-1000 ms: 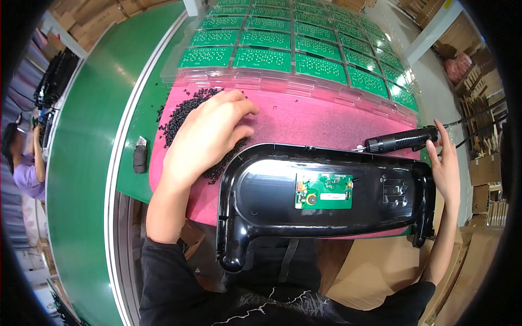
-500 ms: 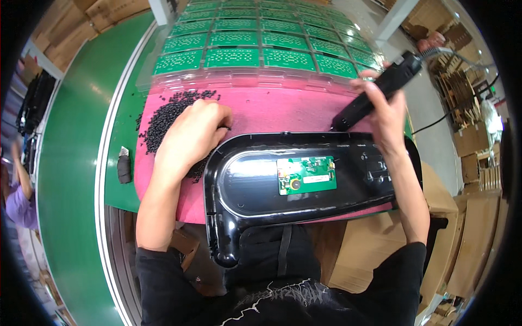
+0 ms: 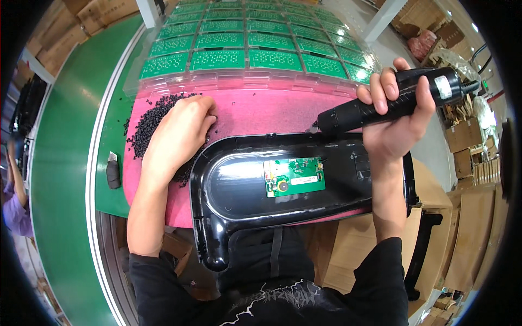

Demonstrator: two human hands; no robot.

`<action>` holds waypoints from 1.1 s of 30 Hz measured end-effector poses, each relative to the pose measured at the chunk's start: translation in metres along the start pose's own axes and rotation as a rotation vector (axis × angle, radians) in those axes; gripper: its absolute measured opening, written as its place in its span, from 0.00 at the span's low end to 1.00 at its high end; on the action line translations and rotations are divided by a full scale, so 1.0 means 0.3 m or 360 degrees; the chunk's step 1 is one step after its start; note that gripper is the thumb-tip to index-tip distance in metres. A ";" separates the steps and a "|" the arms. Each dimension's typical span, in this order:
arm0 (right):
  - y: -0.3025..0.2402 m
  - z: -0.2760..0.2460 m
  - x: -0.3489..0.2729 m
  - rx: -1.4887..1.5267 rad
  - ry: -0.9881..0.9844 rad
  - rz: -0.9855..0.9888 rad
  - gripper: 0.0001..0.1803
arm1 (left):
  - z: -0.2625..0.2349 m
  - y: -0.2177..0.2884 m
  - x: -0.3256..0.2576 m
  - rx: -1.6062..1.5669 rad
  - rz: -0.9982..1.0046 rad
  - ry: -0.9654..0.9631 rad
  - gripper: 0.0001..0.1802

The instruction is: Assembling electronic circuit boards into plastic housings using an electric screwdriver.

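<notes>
- We are wrapping our right hand [image 3: 389, 136] around a black driver [image 3: 401, 103] at two o'clock; we should be keeping its tip off the circuit board [image 3: 294, 177].
- Centrally, a black housing [image 3: 239, 193] is bearing that board.
- At ten o'clock, our left hand [image 3: 182, 122] is curling over black pieces [image 3: 149, 126]; whether pinching any, we cannot tell.

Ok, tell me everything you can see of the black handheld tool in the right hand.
The black tool is a long, rounded, plastic-looking cylinder with a pale label near its rear, a dark cable at the back and a small, metallic-looking tip. The right hand grips its body, fingers wrapped over it. It slants down to the left, tip beside the far edge of the black housing; whether they touch is unclear. Whether it is running cannot be told.
</notes>
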State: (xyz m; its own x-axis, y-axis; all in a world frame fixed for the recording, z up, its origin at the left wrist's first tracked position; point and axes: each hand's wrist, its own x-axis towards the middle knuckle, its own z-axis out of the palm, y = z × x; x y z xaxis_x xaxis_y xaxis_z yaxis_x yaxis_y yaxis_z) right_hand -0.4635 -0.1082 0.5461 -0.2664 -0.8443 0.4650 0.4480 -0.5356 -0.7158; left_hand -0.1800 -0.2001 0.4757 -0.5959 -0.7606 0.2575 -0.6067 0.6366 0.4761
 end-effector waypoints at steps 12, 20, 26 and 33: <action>-0.036 0.047 -0.078 0.0212 -0.0212 -0.0123 0.28 | -0.025 0.105 0.017 -0.0634 -0.0042 0.0094 0.08; -0.073 0.085 -0.146 0.0384 -0.0258 -0.0112 0.21 | 0.014 0.224 -0.039 -0.1353 0.0094 -0.0525 0.05; -0.065 0.079 -0.165 0.0359 -0.0289 -0.0118 0.21 | 0.028 0.229 -0.041 -0.1538 -0.0112 -0.0569 0.06; -0.042 0.079 -0.179 0.0324 -0.0190 -0.0178 0.22 | 0.038 0.229 -0.045 -0.1546 -0.0148 -0.0637 0.06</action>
State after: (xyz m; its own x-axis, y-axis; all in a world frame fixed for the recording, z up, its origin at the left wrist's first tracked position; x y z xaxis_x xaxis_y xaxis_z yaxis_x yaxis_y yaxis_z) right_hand -0.4347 -0.0556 0.5426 -0.2266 -0.7656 0.6021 0.5874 -0.6005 -0.5426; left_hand -0.2195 -0.1448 0.4955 -0.8063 -0.5909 -0.0265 -0.0823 0.0677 0.9943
